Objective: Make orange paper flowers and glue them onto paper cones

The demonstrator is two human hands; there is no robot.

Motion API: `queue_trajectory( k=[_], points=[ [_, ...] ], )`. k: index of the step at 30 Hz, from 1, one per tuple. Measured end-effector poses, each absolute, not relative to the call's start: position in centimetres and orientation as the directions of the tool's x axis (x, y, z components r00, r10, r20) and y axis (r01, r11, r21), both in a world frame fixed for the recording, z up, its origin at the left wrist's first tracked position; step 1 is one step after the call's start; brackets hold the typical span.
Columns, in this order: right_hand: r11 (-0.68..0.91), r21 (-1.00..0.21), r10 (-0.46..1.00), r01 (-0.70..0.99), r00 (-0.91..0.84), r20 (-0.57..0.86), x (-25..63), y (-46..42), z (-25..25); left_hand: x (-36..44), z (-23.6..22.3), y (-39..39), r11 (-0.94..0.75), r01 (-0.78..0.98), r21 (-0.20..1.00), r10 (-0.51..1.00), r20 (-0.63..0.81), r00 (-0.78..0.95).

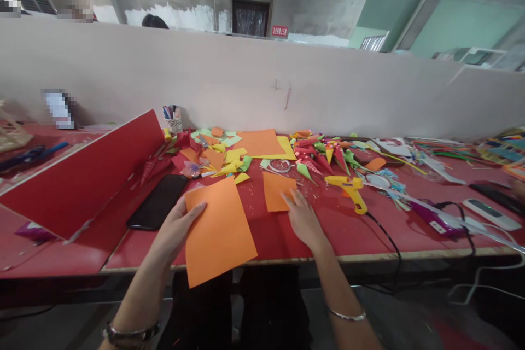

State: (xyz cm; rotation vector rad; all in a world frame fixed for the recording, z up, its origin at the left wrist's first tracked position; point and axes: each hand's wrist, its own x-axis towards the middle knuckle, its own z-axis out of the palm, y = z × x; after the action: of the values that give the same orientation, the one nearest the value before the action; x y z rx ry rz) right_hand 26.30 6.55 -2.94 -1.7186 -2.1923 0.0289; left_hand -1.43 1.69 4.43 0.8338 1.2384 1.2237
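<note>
My left hand (176, 224) grips the left edge of a large orange sheet of paper (219, 229), thumb on top. The sheet is tilted and overhangs the table's front edge. My right hand (304, 216) rests its stretched fingers on the right side of a smaller orange piece of paper (276, 191) lying on the red table. Beyond it are a coil of wire (279, 165) and small green and red paper cones (305, 171). A yellow glue gun (350, 188) lies to the right of my right hand.
A black phone (158, 202) lies left of my left hand, beside a standing red board (90, 175). Paper scraps and orange and yellow sheets (262, 142) lie at the back, near a pen cup (173, 119). A power strip (437, 219) and cords lie right. A partition (229, 76) stands behind.
</note>
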Motion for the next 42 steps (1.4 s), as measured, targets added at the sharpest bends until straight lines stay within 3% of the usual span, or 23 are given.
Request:
queue_trajectory(
  k=[2, 4, 11, 23, 31, 34, 38, 42],
  points=[
    [0.234, -0.255, 0.964, 0.938, -0.188, 0.19, 26.2, 6.3, -3.0, -1.2, 4.2, 1.9, 0.224, -0.216, 0.95, 0.967, -0.245, -0.075],
    [0.244, -0.28, 0.959, 0.929, -0.189, 0.211, 26.2, 5.6, -2.6, -0.9, 3.8, 2.4, 0.246, -0.217, 0.945, 0.965, -0.259, -0.032],
    [0.444, -0.311, 0.892, 0.841, -0.447, 0.065, 26.4, 4.1, -1.9, 0.4, 2.4, 3.9, 0.189, -0.195, 0.962, 0.98, -0.172, 0.103],
    [0.402, -0.252, 0.914, 0.88, -0.367, 0.175, 28.7, 2.4, -2.2, -0.3, 1.6, 3.8, 0.233, -0.176, 0.956, 0.971, -0.22, 0.09],
    [0.238, -0.2, 0.939, 0.95, -0.173, 0.296, 30.2, 1.4, -3.2, 1.5, 2.9, 4.6, 0.179, -0.126, 0.976, 0.97, -0.153, 0.19],
    [0.348, -0.244, 0.891, 0.905, -0.238, 0.387, 28.6, 0.9, -1.8, 2.2, 2.9, 4.9, 0.186, -0.152, 0.971, 0.96, -0.147, 0.24],
    [0.623, -0.243, 0.762, 0.744, -0.507, 0.402, 25.4, 0.5, 0.6, 2.8, 2.3, 5.1, 0.159, -0.12, 0.98, 0.954, -0.121, 0.273],
    [0.721, -0.255, 0.693, 0.644, -0.664, 0.281, 24.2, 1.6, 0.6, 2.5, 0.3, 5.2, -0.065, 0.242, 0.968, 0.975, 0.009, 0.223]
  ],
)
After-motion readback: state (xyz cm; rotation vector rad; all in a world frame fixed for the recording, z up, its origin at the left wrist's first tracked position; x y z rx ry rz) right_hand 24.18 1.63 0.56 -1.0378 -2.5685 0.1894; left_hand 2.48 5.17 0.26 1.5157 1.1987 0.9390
